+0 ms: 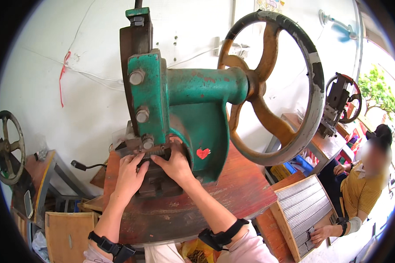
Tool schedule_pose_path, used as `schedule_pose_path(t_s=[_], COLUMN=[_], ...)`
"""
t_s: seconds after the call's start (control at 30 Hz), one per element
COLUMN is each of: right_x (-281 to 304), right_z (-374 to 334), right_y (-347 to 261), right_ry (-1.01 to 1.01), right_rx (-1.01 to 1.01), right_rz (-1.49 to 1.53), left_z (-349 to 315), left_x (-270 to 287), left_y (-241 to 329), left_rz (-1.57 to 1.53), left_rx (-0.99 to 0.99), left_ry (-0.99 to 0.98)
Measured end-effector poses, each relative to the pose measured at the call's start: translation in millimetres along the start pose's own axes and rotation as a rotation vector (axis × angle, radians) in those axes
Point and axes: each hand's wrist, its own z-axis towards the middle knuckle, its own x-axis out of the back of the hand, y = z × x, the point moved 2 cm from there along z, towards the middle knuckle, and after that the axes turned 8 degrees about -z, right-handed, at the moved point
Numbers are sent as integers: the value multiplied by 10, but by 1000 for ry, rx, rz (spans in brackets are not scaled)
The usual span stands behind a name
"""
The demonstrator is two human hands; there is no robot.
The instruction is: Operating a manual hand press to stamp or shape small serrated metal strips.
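Note:
A green hand press [197,87] stands in front of me, with a large spoked handwheel [267,83] on its right side. Both my hands are at the dark metal die [160,182] under the press's ram. My left hand [129,173] comes from the left, thumb and fingertips curled in at the die's edge. From the right, my right hand [176,164] reaches in, its thumb pointing left toward the left thumb and its fingers bent behind the tooling. Any small piece between the fingertips is too dark and hidden to make out.
The press sits on a worn reddish wooden table [232,197]. At right, a person [364,184] in a yellow top touches a wooden tray [274,210] of dark strips. More presses stand left and right. A wooden box [70,236] is at lower left, a thin black-stemmed lamp [79,165] above it.

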Motion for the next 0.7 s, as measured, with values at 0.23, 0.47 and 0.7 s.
schedule_pose_path(t_s=[0.23, 0.47, 0.7], right_x=[53, 57, 43], right_z=[24, 27, 67], right_y=[-23, -35, 44], right_ry=[-85, -93, -232], right_rx=[-138, -91, -75], right_rz=[16, 24, 39], left_z=[-25, -28, -35], left_x=[-3, -15, -12], left_y=[29, -10, 3], left_rz=[-58, 18, -22], left_rx=[84, 51, 88], left_ry=[-3, -14, -31])
